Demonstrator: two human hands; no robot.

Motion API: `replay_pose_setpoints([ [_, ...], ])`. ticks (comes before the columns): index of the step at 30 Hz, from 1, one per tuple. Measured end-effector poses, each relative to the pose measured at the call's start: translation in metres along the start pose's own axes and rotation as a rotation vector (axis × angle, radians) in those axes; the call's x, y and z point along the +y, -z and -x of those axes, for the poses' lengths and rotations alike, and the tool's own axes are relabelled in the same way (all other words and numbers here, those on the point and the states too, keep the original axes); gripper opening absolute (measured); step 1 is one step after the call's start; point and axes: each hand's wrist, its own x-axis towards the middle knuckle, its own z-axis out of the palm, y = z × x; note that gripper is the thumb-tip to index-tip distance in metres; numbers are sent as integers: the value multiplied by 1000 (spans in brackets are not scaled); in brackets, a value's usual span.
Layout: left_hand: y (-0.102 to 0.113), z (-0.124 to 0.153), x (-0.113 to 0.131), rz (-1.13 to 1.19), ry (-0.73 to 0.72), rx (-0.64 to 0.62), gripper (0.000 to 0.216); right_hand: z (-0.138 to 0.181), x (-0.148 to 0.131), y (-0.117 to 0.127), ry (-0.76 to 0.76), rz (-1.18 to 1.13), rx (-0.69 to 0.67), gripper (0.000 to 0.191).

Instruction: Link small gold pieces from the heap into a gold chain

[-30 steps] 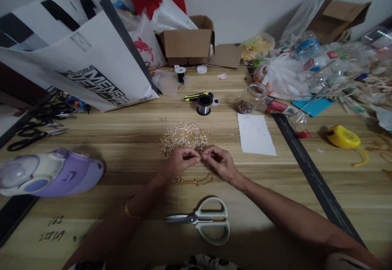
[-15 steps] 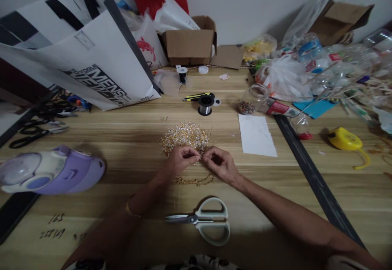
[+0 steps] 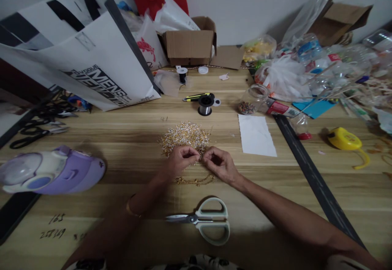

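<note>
My left hand (image 3: 180, 159) and my right hand (image 3: 221, 164) meet fingertip to fingertip at the near edge of a heap of small gold and silver pieces (image 3: 186, 134). Both are closed in a pinch; whatever sits between the fingertips is too small to make out. Just below the hands a gold chain (image 3: 194, 181) lies along the table. Nearer to me rest scissors with pale handles (image 3: 211, 220), blades pointing left.
Beyond the heap are a wire spool (image 3: 205, 105), a yellow and black cutter (image 3: 191, 97) and a jar of beads (image 3: 252, 100). White paper (image 3: 257, 135) and a tape measure (image 3: 345, 138) lie right; a purple bottle (image 3: 67, 170) and black scissors (image 3: 33, 133) lie left.
</note>
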Motion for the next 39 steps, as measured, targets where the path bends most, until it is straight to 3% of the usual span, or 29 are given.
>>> replay_pose_setpoints([
  [39, -2, 1, -2, -5, -6, -40, 15, 0, 1, 0, -22, -29, -8, 17],
])
